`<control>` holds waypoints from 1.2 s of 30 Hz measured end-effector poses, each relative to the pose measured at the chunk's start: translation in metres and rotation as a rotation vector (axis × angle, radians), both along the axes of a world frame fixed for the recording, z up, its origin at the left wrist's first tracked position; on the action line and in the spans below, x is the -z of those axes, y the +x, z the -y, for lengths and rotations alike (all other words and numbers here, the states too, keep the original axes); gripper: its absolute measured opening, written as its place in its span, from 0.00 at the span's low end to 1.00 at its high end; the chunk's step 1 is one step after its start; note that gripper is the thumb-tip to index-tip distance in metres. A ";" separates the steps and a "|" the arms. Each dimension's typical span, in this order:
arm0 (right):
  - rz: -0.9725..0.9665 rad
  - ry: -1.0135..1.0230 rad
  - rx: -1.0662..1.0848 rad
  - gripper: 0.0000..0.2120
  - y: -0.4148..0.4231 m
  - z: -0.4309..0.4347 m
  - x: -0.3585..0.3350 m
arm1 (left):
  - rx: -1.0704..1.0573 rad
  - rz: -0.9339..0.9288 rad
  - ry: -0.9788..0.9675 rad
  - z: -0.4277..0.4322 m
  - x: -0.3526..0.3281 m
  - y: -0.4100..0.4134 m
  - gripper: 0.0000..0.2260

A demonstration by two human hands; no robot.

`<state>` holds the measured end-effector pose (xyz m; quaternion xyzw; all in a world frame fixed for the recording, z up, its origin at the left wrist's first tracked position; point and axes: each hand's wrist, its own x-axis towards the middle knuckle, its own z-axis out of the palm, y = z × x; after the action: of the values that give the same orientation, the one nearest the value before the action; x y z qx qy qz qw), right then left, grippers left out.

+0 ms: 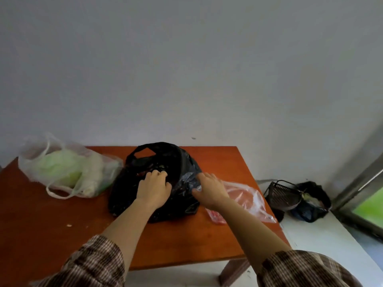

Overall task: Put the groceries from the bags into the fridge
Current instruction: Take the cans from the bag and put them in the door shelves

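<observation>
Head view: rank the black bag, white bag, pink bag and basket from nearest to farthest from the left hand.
1. Black bag: centre of the table, the left hand rests on it with its fingers curled into it.
2. White bag: left side of the table.
3. Pink bag: right edge of the table.
4. Basket: off the table, far right.

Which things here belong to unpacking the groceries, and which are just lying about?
Job: black bag, bag of greens, pink bag.
Lying about: basket, dark bag by the window.
</observation>
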<state>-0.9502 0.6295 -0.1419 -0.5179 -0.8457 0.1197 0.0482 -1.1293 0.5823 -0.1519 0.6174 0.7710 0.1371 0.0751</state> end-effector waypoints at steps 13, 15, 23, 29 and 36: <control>0.131 0.067 -0.038 0.19 -0.120 -0.093 0.073 | 0.336 -0.166 -0.219 -0.119 0.083 -0.121 0.20; 0.252 0.075 -0.041 0.20 -0.129 -0.103 0.085 | 0.416 -0.231 -0.260 -0.136 0.095 -0.136 0.22; 0.585 -0.039 0.115 0.33 -0.122 -0.151 0.108 | 0.577 -0.357 -0.303 -0.206 0.121 -0.188 0.27; 0.682 -0.140 0.165 0.35 -0.103 -0.172 0.103 | 0.496 -0.204 -0.330 -0.243 0.132 -0.202 0.31; 0.641 -0.262 0.113 0.40 -0.091 -0.136 0.103 | 0.452 -0.092 -0.324 -0.232 0.145 -0.207 0.36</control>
<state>-1.0415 0.7655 -0.2445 -0.5771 -0.7651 0.0555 -0.2801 -1.3359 0.8148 -0.2968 0.7591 0.6283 -0.0366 0.1663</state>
